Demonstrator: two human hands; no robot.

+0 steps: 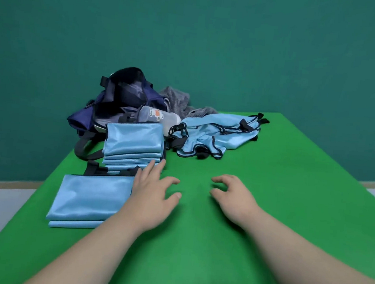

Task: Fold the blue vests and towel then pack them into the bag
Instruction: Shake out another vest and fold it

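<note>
Reaching over the bench (280,184), the left hand (152,191) is lying open beside the folded vests (91,199); the right hand (233,198) is curling loosely. Both are holding nothing.

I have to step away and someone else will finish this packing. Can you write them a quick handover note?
Left hand: open, empty, beside the folded stacks.
Right hand: loosely curled, empty, over the green table.
Done: two stacks of folded vests. The far stack is in front of the navy bag, the near stack at the table's left edge.
Left: the unfolded vests are heaped far right and the grey towel is crumpled behind the bag. The bag is open, and no vest or towel shows inside. A bottle lies by its mouth.
</note>
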